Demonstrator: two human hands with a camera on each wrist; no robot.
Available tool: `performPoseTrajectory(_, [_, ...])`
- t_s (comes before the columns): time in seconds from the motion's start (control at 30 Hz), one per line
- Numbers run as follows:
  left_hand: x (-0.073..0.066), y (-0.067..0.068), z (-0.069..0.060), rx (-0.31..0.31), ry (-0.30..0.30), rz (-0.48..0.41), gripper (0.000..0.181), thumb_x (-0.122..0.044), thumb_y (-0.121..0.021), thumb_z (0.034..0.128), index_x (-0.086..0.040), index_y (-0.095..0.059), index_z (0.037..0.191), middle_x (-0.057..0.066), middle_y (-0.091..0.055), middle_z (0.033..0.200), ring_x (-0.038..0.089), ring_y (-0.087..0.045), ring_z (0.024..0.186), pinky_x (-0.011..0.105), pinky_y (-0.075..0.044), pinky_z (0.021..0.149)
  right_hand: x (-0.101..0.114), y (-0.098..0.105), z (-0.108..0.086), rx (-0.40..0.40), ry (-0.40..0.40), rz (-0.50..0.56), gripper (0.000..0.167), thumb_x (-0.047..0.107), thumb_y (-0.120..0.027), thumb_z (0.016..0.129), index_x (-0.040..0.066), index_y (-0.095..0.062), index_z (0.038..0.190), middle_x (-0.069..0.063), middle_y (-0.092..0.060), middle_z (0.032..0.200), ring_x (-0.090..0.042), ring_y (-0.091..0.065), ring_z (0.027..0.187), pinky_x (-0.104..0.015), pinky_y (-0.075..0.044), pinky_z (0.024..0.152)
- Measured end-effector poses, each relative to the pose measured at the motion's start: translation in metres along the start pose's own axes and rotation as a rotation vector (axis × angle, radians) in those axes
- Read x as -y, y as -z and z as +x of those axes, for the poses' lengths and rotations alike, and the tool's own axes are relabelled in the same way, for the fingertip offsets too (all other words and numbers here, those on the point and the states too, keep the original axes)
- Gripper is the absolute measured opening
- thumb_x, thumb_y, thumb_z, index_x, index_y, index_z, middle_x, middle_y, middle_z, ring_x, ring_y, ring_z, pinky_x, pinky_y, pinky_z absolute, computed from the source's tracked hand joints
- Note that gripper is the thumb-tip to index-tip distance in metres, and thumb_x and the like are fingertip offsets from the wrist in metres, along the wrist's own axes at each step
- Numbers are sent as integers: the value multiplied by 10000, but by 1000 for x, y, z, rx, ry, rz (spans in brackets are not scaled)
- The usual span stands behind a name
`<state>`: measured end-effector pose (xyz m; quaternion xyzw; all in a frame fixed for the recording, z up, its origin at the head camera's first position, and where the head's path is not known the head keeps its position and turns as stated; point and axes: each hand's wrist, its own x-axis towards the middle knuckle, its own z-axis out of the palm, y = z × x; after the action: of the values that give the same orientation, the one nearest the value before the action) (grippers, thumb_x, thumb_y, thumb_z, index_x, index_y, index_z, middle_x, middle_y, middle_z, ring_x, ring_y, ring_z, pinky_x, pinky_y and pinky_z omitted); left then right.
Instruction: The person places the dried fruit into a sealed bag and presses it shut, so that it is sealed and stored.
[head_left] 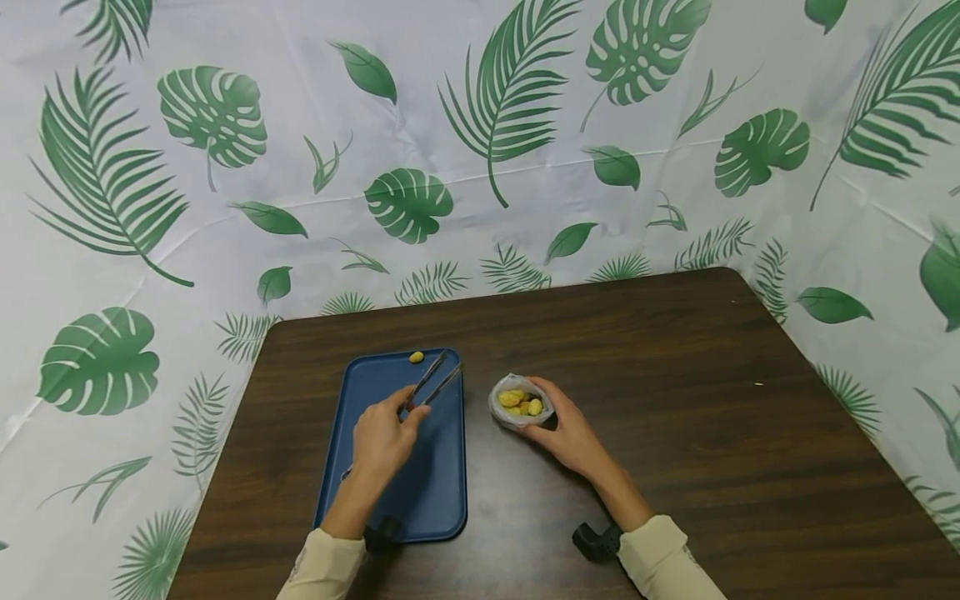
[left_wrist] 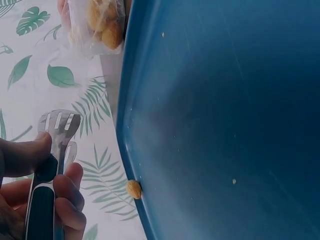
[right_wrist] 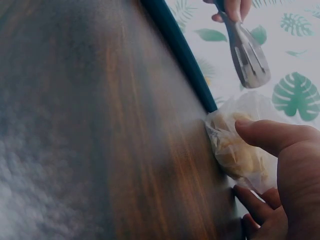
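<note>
My left hand (head_left: 381, 440) grips a pair of metal tongs (head_left: 444, 382) over the blue tray (head_left: 431, 500). The tongs' slotted ends stand apart with nothing between them, pointing away from me. Beyond them, one small yellow-brown food piece (head_left: 416, 357) lies at the tray's far edge; it shows in the left wrist view as an oval lump. To the tray's right, my right hand (head_left: 573, 437) holds a clear plastic bag (right_wrist: 235, 145), thumb on one side and fingers on the other. Several similar yellow-brown pieces (head_left: 512, 398) fill the bag, whose mouth faces up.
A dark wood-grain table (head_left: 675, 400) carries the tray and extends far to the right. Light crumbs (left_wrist: 234, 181) dot the tray, and a tiny pale scrap (head_left: 759, 384) lies on the table. A leaf-patterned white cloth (head_left: 315, 242) hangs behind the table and on both sides.
</note>
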<state>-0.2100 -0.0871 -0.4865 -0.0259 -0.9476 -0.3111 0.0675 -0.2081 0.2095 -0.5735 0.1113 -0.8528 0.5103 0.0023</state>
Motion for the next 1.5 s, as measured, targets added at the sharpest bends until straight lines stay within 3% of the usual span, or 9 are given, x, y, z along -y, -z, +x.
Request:
performPoseTrajectory(1.03, [27, 2, 22, 8, 63, 97, 412, -283, -764, 943, -58, -709, 1283, 71, -772, 965, 153, -475, 547, 316, -366, 557, -1, -1, 1, -2, 4, 5, 752, 243, -790, 914, 237, -413, 1565, -117, -477, 1578, -374, -460, 1449, -659, -380, 1122])
performPoseTrajectory(1.5, [40, 1, 33, 29, 92, 151, 441, -297, -744, 956, -42, -683, 1311, 91, -773, 998, 248, -648, 718, 459, -519, 675, -2, -1, 2, -3, 7, 6, 755, 232, -805, 897, 241, -428, 1551, -103, -490, 1570, -358, -459, 1453, -645, -371, 1139])
